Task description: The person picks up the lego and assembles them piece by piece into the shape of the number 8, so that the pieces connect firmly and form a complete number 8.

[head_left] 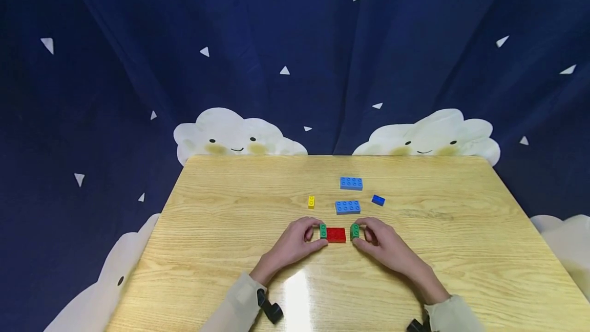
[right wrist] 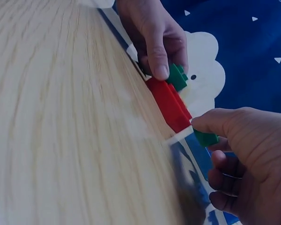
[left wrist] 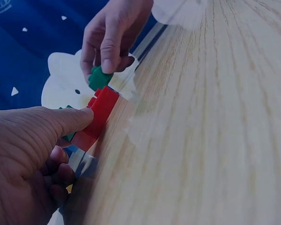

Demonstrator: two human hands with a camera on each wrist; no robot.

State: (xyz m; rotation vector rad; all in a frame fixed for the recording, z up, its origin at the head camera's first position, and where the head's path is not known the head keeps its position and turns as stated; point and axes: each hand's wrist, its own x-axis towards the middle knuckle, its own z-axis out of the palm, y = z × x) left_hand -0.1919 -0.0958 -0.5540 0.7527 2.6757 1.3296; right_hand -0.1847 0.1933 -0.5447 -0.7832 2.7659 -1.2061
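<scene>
Red brick flat on wooden bench, between both hands. Left hand fingers pinching green brick against its left end; right hand fingers pinching second green brick just beside its right end.

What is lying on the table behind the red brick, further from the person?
Behind the red brick lies a light blue brick, then another light blue brick. Both hands' fingers cover the table beside the red brick.
</scene>
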